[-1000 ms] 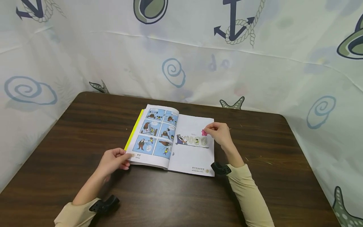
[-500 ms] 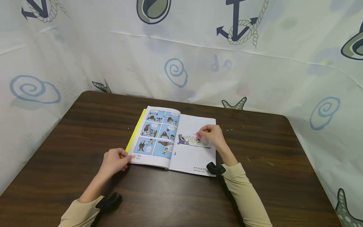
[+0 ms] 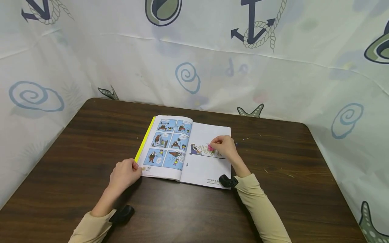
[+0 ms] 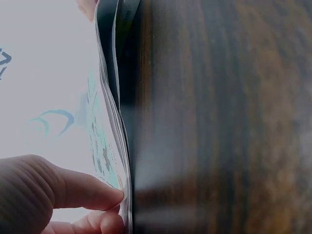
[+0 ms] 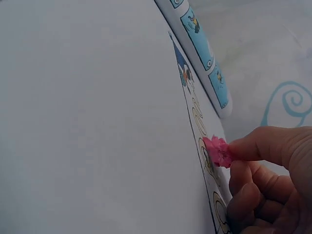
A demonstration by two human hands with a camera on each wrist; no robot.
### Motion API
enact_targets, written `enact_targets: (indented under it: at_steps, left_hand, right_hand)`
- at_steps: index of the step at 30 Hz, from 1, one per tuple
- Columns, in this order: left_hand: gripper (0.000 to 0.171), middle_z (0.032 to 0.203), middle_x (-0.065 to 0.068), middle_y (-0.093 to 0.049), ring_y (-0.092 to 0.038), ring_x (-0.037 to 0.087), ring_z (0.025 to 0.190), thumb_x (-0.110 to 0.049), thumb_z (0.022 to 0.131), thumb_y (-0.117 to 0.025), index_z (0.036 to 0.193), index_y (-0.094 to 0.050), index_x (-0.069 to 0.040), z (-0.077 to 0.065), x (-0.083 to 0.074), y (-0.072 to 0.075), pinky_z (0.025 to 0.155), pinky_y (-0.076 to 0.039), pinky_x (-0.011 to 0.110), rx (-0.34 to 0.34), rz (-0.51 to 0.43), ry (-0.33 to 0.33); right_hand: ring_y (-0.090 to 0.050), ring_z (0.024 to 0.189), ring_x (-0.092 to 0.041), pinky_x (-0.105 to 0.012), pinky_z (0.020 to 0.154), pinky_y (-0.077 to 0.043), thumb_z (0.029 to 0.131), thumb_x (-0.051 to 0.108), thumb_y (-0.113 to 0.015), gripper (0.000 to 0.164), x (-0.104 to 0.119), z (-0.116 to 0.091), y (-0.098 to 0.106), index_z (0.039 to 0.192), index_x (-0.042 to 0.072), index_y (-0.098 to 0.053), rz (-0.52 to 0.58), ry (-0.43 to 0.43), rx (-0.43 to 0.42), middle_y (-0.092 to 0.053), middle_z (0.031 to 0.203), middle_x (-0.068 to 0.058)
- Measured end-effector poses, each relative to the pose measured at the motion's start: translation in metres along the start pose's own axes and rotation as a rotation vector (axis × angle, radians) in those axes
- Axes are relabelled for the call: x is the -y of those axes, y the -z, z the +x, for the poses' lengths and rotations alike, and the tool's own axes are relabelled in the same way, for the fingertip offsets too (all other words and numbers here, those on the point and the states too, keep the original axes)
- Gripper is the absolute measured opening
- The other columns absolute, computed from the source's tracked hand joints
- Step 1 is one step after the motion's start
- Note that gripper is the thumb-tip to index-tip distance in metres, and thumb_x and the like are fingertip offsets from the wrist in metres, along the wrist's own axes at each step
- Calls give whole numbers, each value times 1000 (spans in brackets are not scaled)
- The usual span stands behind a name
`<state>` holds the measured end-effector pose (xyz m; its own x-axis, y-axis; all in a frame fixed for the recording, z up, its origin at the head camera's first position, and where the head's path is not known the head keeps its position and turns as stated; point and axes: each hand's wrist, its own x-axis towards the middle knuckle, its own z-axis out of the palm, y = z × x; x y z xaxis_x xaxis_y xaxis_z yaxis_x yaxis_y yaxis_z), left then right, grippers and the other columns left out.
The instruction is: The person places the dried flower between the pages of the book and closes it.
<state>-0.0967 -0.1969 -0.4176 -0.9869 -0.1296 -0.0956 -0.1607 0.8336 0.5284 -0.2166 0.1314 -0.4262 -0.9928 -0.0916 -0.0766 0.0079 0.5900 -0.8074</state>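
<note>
An open comic book [image 3: 199, 173] lies on the table, blue picture panels on its left page and a single row of drawings on the mostly white right page. My left hand [image 3: 125, 173] grips the book's lower left corner; in the left wrist view the thumb [image 4: 92, 190] lies on the page edge, with curled fingers beside it. Between the thumb and finger of my right hand [image 3: 226, 148] is a small pink flower-shaped piece [image 5: 219, 152]. It sits at the drawn ovals of the right page, and seems to touch the paper.
The dark wooden table [image 3: 267, 199] extends on all sides of the book. A yellow cover edge [image 3: 145, 139] shows at the book's left. Small light scraps [image 3: 290, 176] lie to the right. A printed curtain [image 3: 136, 74] hangs behind.
My right hand has moved left and down over the page with the pink flower, from the row's right end to its middle. My left hand stays at the corner, its fingers turned further under.
</note>
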Motion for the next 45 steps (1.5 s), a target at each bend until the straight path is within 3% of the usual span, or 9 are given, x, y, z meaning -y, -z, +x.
enact_targets:
  at_steps: [5, 9, 12, 16, 22, 27, 34, 40, 45]
  left_hand:
    - [18, 85, 19, -49, -48, 27, 60, -16, 77, -64, 72, -56, -1, -1, -1, 0, 47, -38, 36, -19, 41, 9]
    - [32, 96, 27, -44, -49, 31, 59, -21, 78, -68, 87, -54, 7, -2, -3, 1, 48, -39, 39, -13, 72, 49]
    - [41, 87, 26, -45, -49, 32, 57, -22, 78, -69, 92, -51, 12, -3, -4, 2, 47, -40, 40, -16, 96, 66]
    - [41, 76, 22, -45, -48, 31, 55, -23, 78, -70, 86, -51, 13, -4, -5, 4, 46, -39, 39, -29, 103, 64]
    - [39, 60, 11, -38, -41, 24, 49, -24, 78, -72, 70, -52, 8, -5, -9, 5, 42, -31, 31, -39, 128, 60]
    - [37, 53, 6, -33, -37, 20, 46, -24, 79, -72, 68, -55, 6, -5, -12, 9, 41, -28, 27, -14, 157, 78]
    - [43, 57, 5, -31, -37, 19, 49, -30, 78, -74, 62, -48, 0, 0, -7, 15, 44, -29, 27, 45, 102, 151]
    - [43, 51, 7, -46, -46, 18, 45, -35, 77, -73, 59, -55, -1, 4, 1, 18, 42, -32, 26, 104, 52, 203]
    - [39, 46, 2, -50, -50, 16, 42, -36, 77, -73, 55, -60, -6, 4, 12, 17, 41, -32, 26, 100, -35, 209]
  right_hand:
    - [-44, 54, -11, -24, 48, -33, 80, 12, -71, 10, 1, 0, -2, 75, 3, -69, -63, -7, -6, -57, 60, 0]
    - [-44, 51, -11, -24, 47, -32, 80, 13, -71, 9, 2, 0, -2, 74, 5, -69, -119, -6, 2, -56, 59, 1]
    - [-45, 53, -11, -25, 49, -33, 79, 13, -70, 9, 3, 0, -2, 74, 6, -69, -147, -3, 7, -56, 60, 2]
    - [-45, 56, -12, -26, 54, -33, 80, 15, -69, 9, 2, 0, -2, 77, 6, -69, -141, 4, -2, -55, 60, 2]
    - [-46, 58, -13, -26, 55, -33, 83, 16, -66, 12, 1, -2, -1, 84, 4, -69, -37, -1, -7, -56, 62, -1]
    - [-47, 59, -13, -24, 55, -35, 87, 13, -62, 13, 0, -3, 1, 87, 1, -67, 39, 12, -18, -57, 65, -5]
    - [-43, 57, -13, -23, 51, -32, 88, 11, -62, 14, -2, -6, 4, 89, -1, -67, 74, 51, -73, -54, 64, -4]
    - [-46, 58, -13, -21, 49, -33, 89, 11, -62, 13, -1, -8, 5, 88, -1, -67, 111, 36, -96, -57, 65, -6]
    - [-48, 58, -13, -20, 48, -34, 89, 10, -62, 13, 1, -11, 9, 88, -2, -66, 147, 20, -119, -56, 65, -6]
